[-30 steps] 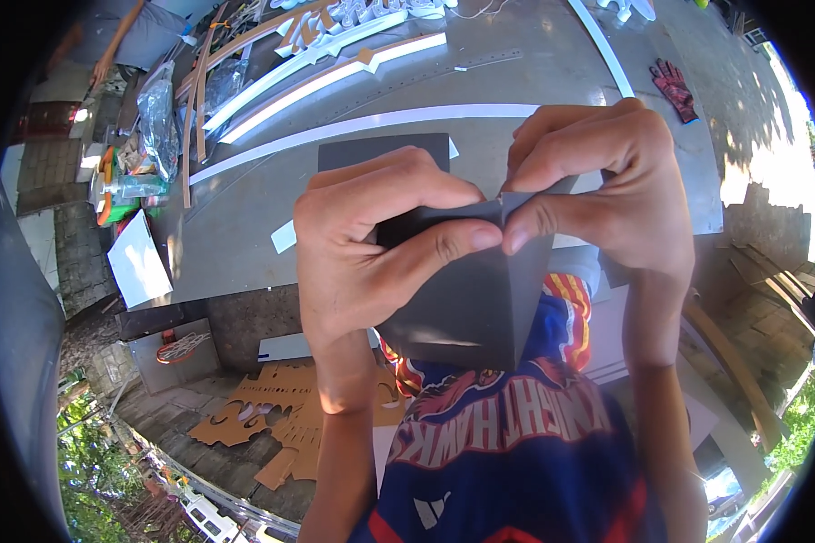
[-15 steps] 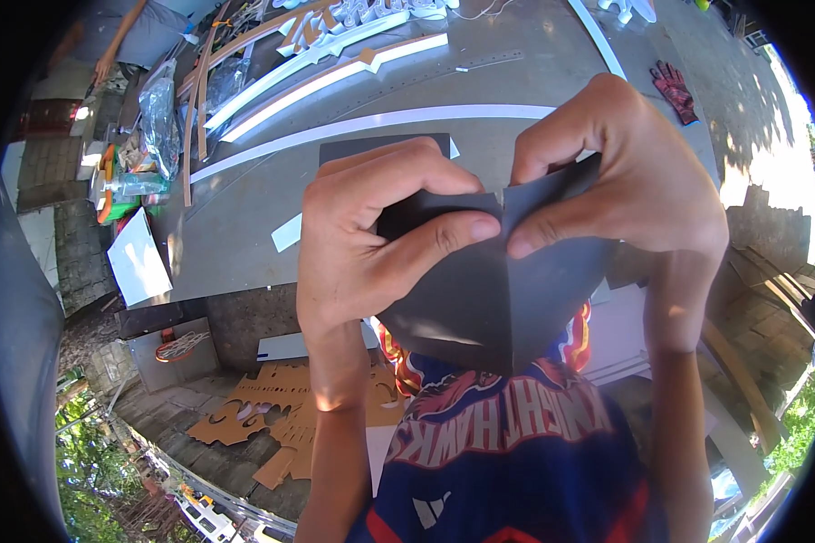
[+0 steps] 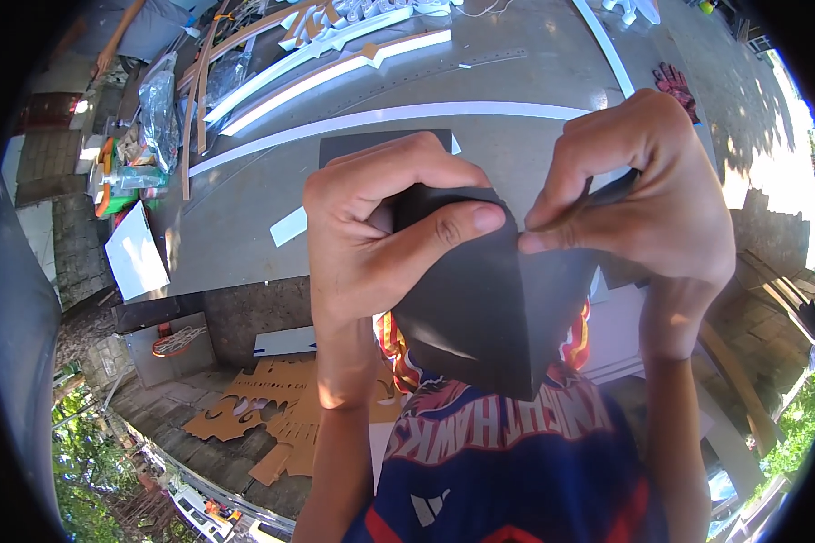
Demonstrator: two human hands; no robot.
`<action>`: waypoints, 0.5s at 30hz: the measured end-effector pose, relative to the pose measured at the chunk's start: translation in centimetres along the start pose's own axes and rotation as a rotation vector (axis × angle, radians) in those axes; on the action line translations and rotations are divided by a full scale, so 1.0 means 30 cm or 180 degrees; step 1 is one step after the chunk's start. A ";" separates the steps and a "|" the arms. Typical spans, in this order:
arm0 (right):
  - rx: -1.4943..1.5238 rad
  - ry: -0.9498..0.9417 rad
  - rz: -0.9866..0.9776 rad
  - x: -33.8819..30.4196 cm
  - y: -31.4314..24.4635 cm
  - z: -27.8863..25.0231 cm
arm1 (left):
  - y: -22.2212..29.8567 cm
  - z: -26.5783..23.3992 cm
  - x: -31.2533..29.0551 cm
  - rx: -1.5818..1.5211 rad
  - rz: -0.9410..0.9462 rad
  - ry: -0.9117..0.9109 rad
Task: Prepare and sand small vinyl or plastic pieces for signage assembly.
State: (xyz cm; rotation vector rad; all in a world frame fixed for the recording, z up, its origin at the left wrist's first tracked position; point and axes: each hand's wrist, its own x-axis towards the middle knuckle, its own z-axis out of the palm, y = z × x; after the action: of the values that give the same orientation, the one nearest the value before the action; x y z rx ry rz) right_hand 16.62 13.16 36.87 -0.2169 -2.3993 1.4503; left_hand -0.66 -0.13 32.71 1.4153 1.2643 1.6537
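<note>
A dark grey, thin sheet [image 3: 466,303], perhaps sandpaper, is held up in front of my chest, with a vertical crease or split line running down to its lower corner. My left hand [image 3: 358,244] is closed on its left part, thumb flat on the near face close to the line. On the other side, my right hand [image 3: 666,204] pinches the right part, which bends away toward the palm. A gap shows between the two hands at the top edge; how far down the sheet is parted I cannot tell. Another dark sheet [image 3: 353,147] lies on the table behind my left hand.
The grey table [image 3: 244,208] bears a long white strip [image 3: 389,115], white-edged mouldings [image 3: 335,81] and a red-black glove [image 3: 675,86]. A clear plastic bag [image 3: 158,109] is at the left. Cut-out cardboard [image 3: 281,398] lies on the ground below. Another person's arm [image 3: 118,41] shows far left.
My right hand has moved slightly right and down, turning its part of the sheet away from the left part. The gap at the top has widened, and the sheet's lower corner hangs lower.
</note>
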 end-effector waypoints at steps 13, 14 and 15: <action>-0.0133 -0.1381 0.1269 0.082 -0.053 -0.037 | 0.044 -0.078 0.077 0.0395 -0.0531 -0.1423; -0.0104 -0.1242 0.1232 0.073 -0.050 -0.037 | 0.046 -0.080 0.084 0.0460 -0.0835 -0.1788; -0.0076 -0.1100 0.1197 0.064 -0.046 -0.037 | 0.046 -0.075 0.084 0.0452 -0.0833 -0.1799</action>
State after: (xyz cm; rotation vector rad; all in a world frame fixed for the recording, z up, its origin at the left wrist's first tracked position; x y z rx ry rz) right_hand 15.28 14.01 38.95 -0.4810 -2.7647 1.7424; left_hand -3.24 1.02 35.00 1.5741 1.1799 0.9127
